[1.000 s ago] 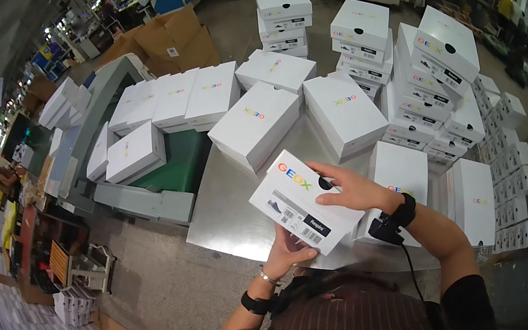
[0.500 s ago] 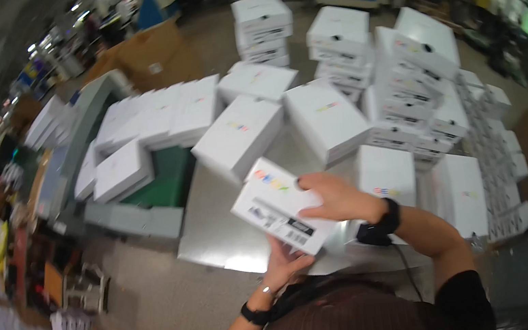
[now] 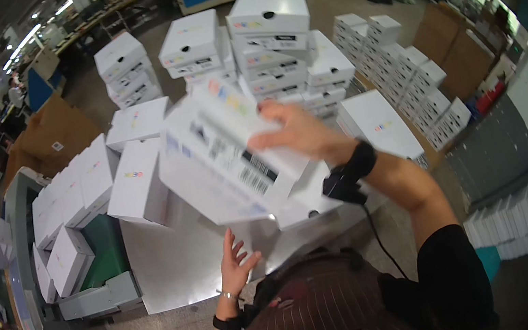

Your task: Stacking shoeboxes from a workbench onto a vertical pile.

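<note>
My right hand [image 3: 304,132] grips a white cardboard box [image 3: 200,175] by its lid, with the thumb and a finger showing on the near side. The box is tilted in the air above the metal table [image 3: 176,262], slightly smeared by motion. Colourful print and a black-and-white label mark the side toward me. Below it my left hand [image 3: 237,266] holds nothing; its fingers are spread, apart from the box. Behind the raised box, another white box [image 3: 313,192] lies on the table, partly covered.
Stacked white boxes [image 3: 267,9] rise at the table's far side. More boxes [image 3: 89,175] stand in a row by a green surface [image 3: 106,249] on the left. A large box [image 3: 378,123] is at right, smaller boxes [image 3: 394,68] beyond. A cable [image 3: 379,236] hangs from my right wrist.
The view has turned to the right. My right hand has lifted and tilted the box, and my left hand has let go of its lower edge and opened.
</note>
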`<state>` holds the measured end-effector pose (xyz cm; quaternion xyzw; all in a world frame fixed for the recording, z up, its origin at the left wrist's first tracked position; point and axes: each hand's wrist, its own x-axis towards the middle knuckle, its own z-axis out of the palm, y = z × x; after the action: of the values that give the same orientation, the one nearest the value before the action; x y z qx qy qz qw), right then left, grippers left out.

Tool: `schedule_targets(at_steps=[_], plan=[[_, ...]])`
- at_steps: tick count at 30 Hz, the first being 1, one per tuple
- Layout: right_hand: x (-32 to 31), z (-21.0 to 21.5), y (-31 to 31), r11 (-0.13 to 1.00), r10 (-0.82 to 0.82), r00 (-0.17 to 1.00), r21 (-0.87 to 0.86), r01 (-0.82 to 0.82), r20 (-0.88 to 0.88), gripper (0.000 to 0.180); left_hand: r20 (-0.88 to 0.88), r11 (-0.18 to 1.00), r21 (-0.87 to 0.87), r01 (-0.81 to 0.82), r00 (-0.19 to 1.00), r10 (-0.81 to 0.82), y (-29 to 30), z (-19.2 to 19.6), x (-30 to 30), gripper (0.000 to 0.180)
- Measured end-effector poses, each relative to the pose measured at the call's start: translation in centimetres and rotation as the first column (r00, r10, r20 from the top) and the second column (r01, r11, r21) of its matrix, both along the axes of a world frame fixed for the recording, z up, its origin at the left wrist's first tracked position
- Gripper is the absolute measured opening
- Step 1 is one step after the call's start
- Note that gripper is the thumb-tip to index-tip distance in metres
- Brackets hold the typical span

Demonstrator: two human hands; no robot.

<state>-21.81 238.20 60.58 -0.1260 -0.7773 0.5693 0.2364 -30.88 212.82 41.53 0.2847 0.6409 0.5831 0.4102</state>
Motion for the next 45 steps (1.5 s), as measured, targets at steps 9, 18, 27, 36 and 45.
schedule_targets(at_steps=[9, 18, 27, 36, 45], plan=[[14.9, 7.6, 1.1, 0.939, -0.322, 0.884, 0.002, 0.343, -0.339, 0.032, 0.166, 0.936, -0.29, 0.198, 0.974, -0.154, 9.2, -7.3, 1.1, 0.083], [24.5, 7.6, 0.9, 0.879, -0.467, 0.777, -0.122, 0.461, -0.422, 0.035, 0.113, 0.922, -0.343, 0.181, 0.982, -0.151, 12.8, -8.8, 1.6, 0.071], [19.0, -0.8, -2.8, 0.394, -0.133, 0.951, 0.866, 0.308, -0.278, 0.021, 0.357, 0.937, -0.218, 0.274, 0.916, -0.185, 8.9, -9.6, 3.7, 0.078], [15.9, -12.2, -5.2, 0.351, 0.102, 0.986, 0.922, -0.163, 0.136, 0.01, 0.504, 0.929, 0.237, 0.285, 0.781, -0.368, 8.5, -4.1, 4.4, 0.069], [14.2, -4.9, -1.0, 0.819, 0.196, 0.907, 0.447, -0.361, 0.374, 0.011, 0.263, 0.973, -0.21, -0.1, 0.952, 0.154, 12.0, -7.2, -5.9, 0.069]])
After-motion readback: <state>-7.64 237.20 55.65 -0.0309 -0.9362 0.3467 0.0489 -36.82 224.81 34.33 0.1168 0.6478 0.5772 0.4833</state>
